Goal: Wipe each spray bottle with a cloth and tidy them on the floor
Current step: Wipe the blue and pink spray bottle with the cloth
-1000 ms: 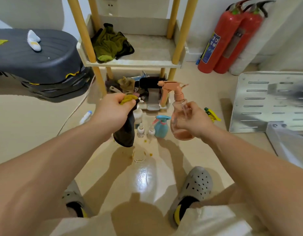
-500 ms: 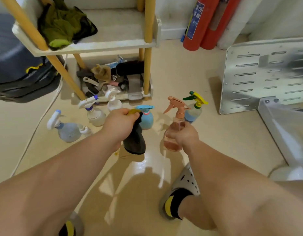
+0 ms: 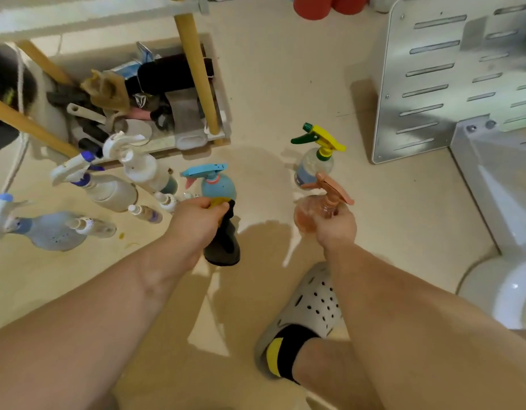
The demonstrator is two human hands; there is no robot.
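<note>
The left hand (image 3: pixel 196 220) was closed tight round a dark cloth (image 3: pixel 223 247) with a yellow edge, which hung below the fist at the centre of the frame. Just right of centre, the right hand (image 3: pixel 335 226) gripped the pink spray bottle (image 3: pixel 307 216) by its neck; I could not tell whether its base touched the floor (image 3: pixel 285 84). A yellow-topped bottle (image 3: pixel 315 164) stood upright just above it in the frame. A blue bottle (image 3: pixel 217 184) stood just above the left hand. White and pale bottles (image 3: pixel 108 187) clustered at the left, near the cluttered shelf tray (image 3: pixel 190 140). A slotted metal panel (image 3: pixel 433 84) filled the upper right, and a grey clog (image 3: pixel 309 306) sat at the lower centre.
</note>
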